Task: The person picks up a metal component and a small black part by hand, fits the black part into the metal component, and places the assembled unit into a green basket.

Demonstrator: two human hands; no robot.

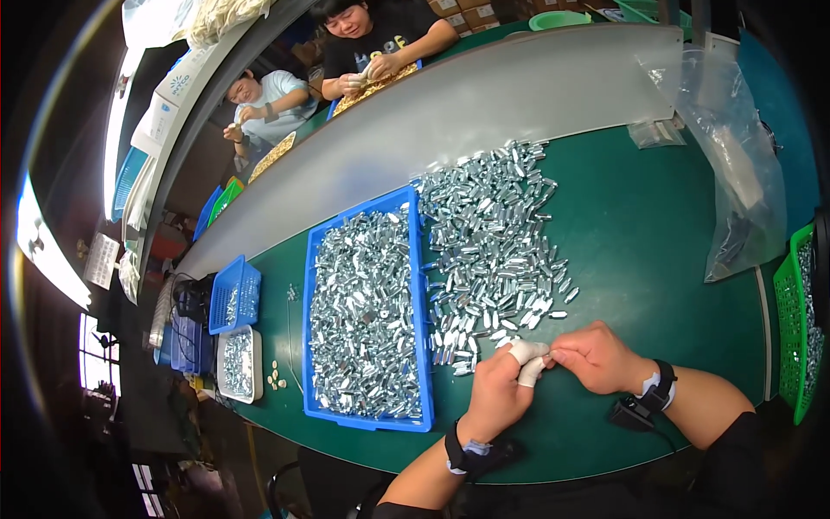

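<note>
My left hand (500, 391), with white finger covers on its fingertips, is closed in a pinch. Against its fingertips, my right hand (596, 359) is closed too, thumb pressed to the fingers. Whatever lies between the two hands is too small or hidden to make out. Just beyond them, a loose pile of small shiny metal pieces (493, 233), elongated like pins or sleeves, spreads over the green tabletop (622, 251). Left of the pile stands a shallow blue tray (424, 346) filled with similar metal pieces.
At the left are a small blue basket (246, 290) and a white tub (253, 381) of metal parts. A grey divider (553, 82) runs along the far side, with two co-workers beyond. A clear plastic bag (735, 164) hangs at right, near a green basket (788, 333).
</note>
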